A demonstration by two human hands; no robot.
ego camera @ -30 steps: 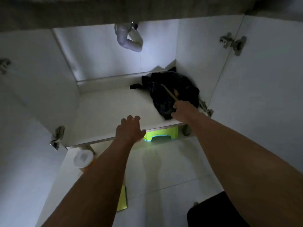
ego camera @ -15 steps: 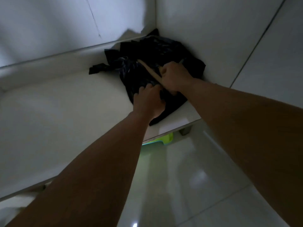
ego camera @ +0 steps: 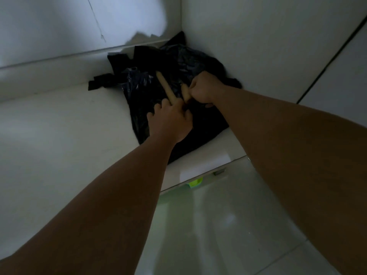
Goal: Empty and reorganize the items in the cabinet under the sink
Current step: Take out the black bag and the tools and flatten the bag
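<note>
Head view: both hands on black bag in cabinet's rear right corner

Cabinet floor is white and bare across its left and middle portions. A crumpled black plastic bag sits in the rear right corner, pressed against the back wall and the right side wall. Two pale wooden sticks lie on top of the bag: a longer stick angled from upper left to lower right, and a shorter stick just beside it to the right.

Left hand rests on the bag with fingers curled down at the lower end of the longer stick; whether it actually grips the stick cannot be told. Right hand is closed in a fist, bunched against the bag beside the shorter stick; what it holds cannot be told, as the lighting is dim.

Below the cabinet's front edge, a small lime-green object shows on the glossy tiled floor.
</note>
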